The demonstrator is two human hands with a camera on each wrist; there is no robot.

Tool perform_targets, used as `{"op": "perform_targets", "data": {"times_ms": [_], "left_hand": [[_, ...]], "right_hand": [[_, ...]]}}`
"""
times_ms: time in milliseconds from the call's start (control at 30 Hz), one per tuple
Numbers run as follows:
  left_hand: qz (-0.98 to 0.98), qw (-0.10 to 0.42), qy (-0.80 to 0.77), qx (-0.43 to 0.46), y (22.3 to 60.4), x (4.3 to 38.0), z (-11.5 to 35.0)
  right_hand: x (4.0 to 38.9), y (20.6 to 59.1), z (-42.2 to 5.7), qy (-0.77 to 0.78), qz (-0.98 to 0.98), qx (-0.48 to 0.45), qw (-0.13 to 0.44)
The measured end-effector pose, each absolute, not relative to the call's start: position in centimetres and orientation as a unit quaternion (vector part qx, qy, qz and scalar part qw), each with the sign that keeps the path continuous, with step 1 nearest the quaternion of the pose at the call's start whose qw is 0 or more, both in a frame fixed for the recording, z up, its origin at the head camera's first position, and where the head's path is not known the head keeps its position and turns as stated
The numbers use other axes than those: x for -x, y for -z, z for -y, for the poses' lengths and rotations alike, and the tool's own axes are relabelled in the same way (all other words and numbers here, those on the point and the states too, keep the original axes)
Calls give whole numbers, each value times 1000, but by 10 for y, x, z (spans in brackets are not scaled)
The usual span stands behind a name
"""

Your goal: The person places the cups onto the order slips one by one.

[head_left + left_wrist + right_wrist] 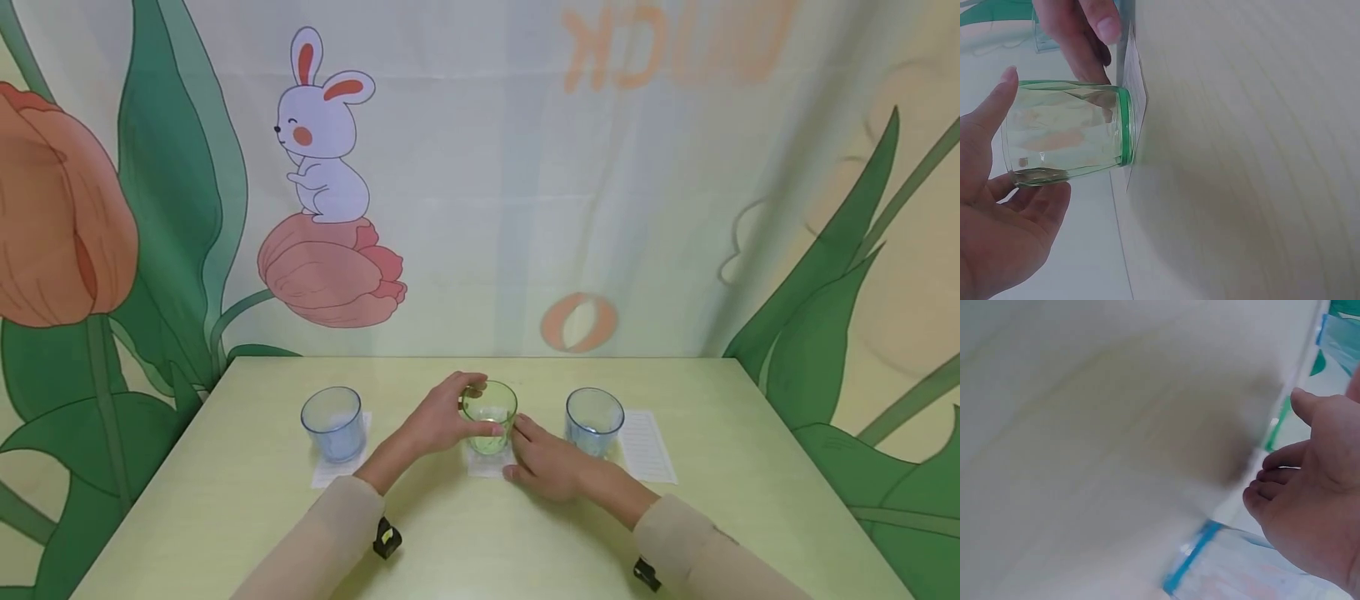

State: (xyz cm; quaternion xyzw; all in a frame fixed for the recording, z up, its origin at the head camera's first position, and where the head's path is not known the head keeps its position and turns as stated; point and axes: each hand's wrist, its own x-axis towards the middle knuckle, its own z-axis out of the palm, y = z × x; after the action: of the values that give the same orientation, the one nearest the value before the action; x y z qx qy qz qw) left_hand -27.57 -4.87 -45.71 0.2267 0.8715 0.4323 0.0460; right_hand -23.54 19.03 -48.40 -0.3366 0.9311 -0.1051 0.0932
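A clear green drinking glass (491,408) stands upright at the middle of the table, over a sheet of white paper (489,468). My left hand (437,419) grips it from the left, thumb on the near side and fingers around the far side near the rim. In the left wrist view the green glass (1066,134) looks empty, with its base at the paper. My right hand (553,467) is just right of the glass, low by the paper, its fingers extended and holding nothing. Whether those fingertips touch the glass or paper is unclear.
A blue glass (333,423) stands on paper at the left. Another blue glass (595,410) stands at the right, behind my right hand, with a printed sheet (648,446) beside it. A printed curtain (480,167) hangs behind the table's far edge.
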Motion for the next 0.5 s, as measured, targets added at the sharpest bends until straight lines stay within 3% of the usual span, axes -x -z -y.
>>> {"op": "perform_targets", "data": {"times_ms": [267,500], "left_hand": [[-870,45,-435,-226,460,275,49],[-880,23,-410,-240,442,267,56]], "right_hand": [[207,451,-204,114,-928,341,95],[174,410,-228,124,-930,344,42]]}}
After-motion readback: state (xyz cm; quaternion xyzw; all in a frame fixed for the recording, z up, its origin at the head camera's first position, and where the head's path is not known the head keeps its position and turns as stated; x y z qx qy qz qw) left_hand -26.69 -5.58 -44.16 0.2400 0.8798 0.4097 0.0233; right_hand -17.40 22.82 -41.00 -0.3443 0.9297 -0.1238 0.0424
